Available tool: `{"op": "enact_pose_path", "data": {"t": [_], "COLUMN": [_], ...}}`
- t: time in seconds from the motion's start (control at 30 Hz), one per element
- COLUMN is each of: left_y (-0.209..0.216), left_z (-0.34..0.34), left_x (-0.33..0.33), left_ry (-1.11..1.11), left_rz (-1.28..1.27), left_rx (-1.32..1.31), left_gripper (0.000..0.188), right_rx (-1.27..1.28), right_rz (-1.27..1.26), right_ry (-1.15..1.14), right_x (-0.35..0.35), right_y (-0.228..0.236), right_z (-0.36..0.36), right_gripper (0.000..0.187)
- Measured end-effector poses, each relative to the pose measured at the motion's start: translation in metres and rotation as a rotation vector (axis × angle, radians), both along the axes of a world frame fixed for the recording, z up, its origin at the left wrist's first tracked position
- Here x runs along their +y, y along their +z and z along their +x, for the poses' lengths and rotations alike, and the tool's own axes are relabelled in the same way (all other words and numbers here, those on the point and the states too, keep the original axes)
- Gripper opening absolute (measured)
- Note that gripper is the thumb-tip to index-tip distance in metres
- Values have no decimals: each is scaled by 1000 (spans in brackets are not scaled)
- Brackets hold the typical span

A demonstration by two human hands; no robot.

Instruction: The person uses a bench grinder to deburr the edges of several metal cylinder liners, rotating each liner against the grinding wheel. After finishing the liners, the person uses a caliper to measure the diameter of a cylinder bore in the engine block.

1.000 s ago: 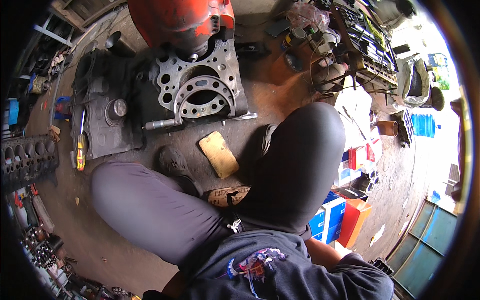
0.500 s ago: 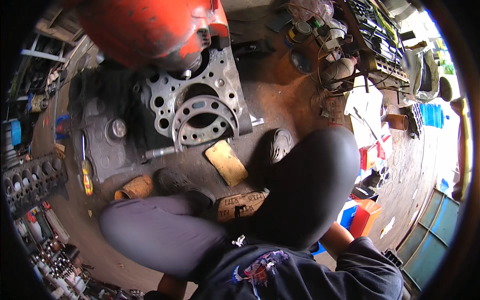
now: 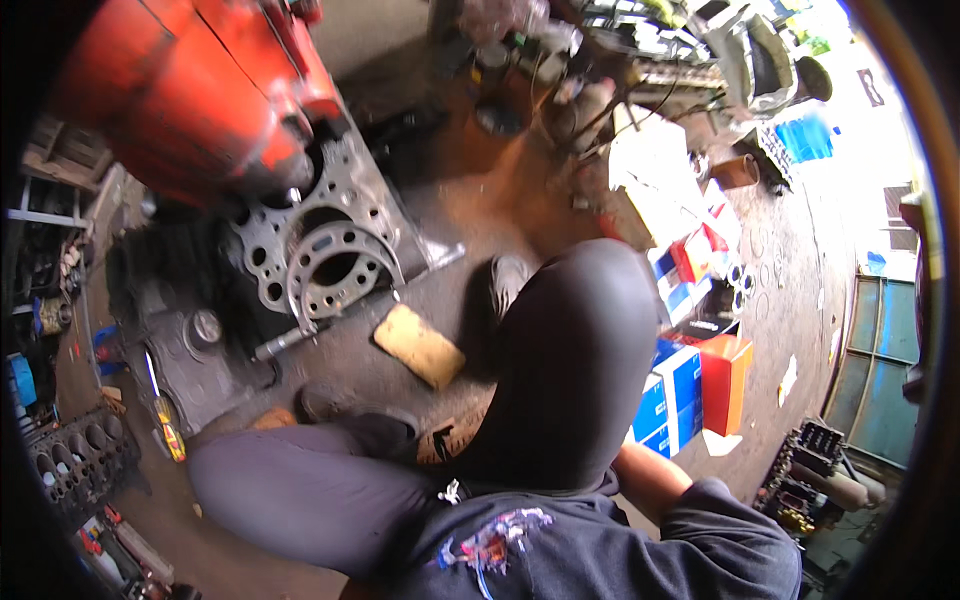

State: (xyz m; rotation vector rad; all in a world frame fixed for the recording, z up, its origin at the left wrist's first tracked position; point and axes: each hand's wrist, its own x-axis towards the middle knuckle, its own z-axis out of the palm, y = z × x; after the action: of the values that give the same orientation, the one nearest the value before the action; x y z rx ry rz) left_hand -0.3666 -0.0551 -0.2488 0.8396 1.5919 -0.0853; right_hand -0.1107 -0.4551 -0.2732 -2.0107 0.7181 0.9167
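My right forearm passes down beside my bent right leg, and its hand is hidden behind the thigh. Blue-and-white boxes and an orange box stand close to that arm. Of my left arm only a sliver shows at the lower edge, with the hand out of sight. In front of my legs lies a metal engine block with large round bores. A ring-shaped metal plate leans on its near end. A red machine head hangs over the block.
A yellowish block lies on the floor before my feet. A yellow-handled screwdriver rests at left, near another engine block with a row of bores. Cardboard and cartons are piled at right. Engine parts stand lower right.
My view has swung to the right, so the block and red machine sit further left and tilted. More of the blue boxes and the engine parts at lower right now show.
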Motion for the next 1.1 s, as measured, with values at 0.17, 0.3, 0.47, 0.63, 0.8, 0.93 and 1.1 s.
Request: {"op": "enact_pose_path", "data": {"t": [0.17,0.3,0.47,0.63,0.8,0.93,1.1], "left_y": [24,96,194,220,190,160,144], "left_z": [-32,-54,17,127,205,248,278], "left_x": [14,82,226,320,384,419,442], "left_ry": [101,86,-499,-859,-1395,-1626,-1654], "left_rz": [-53,-71,942,1441,1438,1289,1007], "left_rx": [-38,-253,-328,-1,353,445,383], "left_gripper": [47,48,18,29,63,82,113], "right_rx": [-101,-226,-151,-586,-927,-798,-423], "right_rz": [102,439,894,365,-195,-499,-299], "right_ry": [-14,-145,-172,-16,281,242,189], "right_x": [-7,-23,-35,-9,17,1,-5], "right_y": [9,40,129,200,218,234,252], "right_z": [-3,-2,49,71,56,44,10], "right_gripper": [61,62,70,80,96,76,54]}}
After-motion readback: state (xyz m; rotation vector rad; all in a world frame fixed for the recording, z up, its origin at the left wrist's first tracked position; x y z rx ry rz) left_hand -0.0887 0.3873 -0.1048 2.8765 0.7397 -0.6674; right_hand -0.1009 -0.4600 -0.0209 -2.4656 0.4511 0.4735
